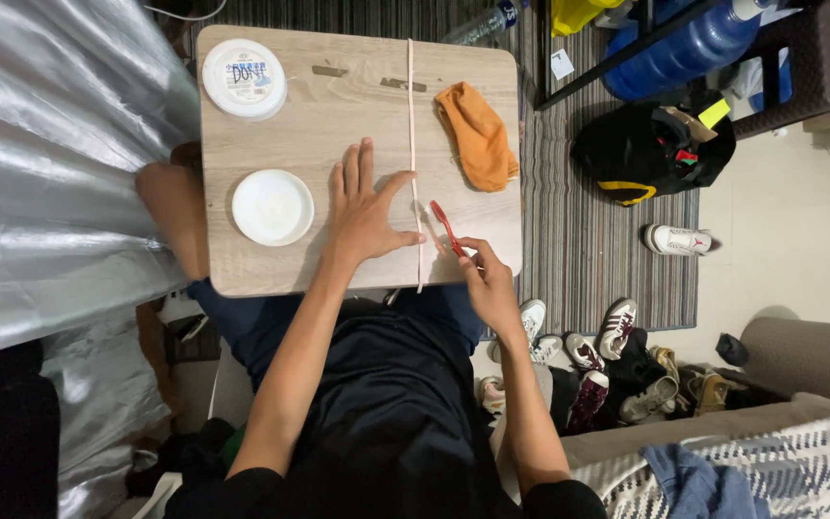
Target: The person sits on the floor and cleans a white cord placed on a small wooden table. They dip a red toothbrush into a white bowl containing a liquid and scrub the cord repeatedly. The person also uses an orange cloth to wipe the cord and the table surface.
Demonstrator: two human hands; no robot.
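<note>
On a small wooden table (271, 269), the left hand (365, 207) lies open and flat, pinning a pale strip (412, 144) steady, while the right hand (488, 281) grips red scissors (446, 227) at the strip's near end.

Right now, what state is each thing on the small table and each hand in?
left hand: flat on the table, fingers spread, beside the strip
right hand: closed on the red tool
red tool: held, tip by the strip
pale strip: lying straight across the wooden table
orange cloth: crumpled, lying loose
printed tub: lid on
white lid: lying flat, apart from the tub
</note>
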